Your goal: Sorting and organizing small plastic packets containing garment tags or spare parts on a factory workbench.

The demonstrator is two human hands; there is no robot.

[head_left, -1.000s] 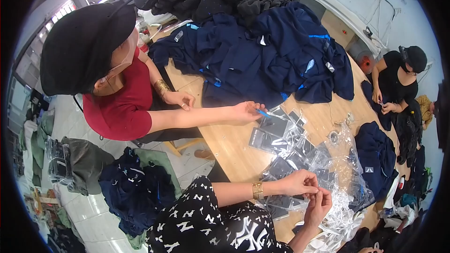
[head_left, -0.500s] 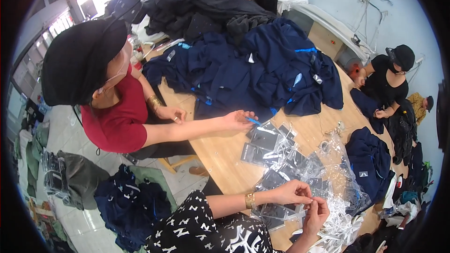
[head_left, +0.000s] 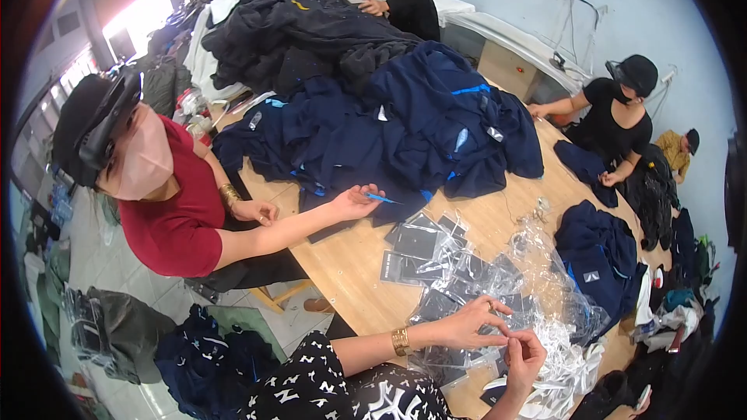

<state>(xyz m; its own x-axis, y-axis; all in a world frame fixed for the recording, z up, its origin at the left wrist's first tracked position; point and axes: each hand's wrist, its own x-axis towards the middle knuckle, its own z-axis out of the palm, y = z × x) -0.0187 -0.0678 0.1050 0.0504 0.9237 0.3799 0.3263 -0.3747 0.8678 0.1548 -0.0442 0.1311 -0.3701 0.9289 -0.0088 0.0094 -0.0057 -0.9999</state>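
Note:
Over the near part of the table, my left hand (head_left: 472,324) and my right hand (head_left: 527,355) meet at the fingertips. The left thumb and a finger come together, while its forefinger stands up slightly bent. My right hand is curled in a pinch. Whatever lies between the fingertips is too small to make out. Beneath and beside them spread dark cards in clear sleeves (head_left: 415,242) and a heap of white strings (head_left: 562,365). Crumpled clear plastic film (head_left: 537,253) lies just beyond.
A big pile of navy garments (head_left: 342,136) covers the table's far side, with black garments (head_left: 303,39) behind. A co-worker in red (head_left: 175,218) at the left holds a blue tool (head_left: 380,197). A navy garment stack (head_left: 595,249) lies right. Another person (head_left: 615,120) handles cloth farther off.
My view has shifted, so the table appears farther left. My left forefinger has lifted from the pinch. The co-worker in red has turned their head toward me.

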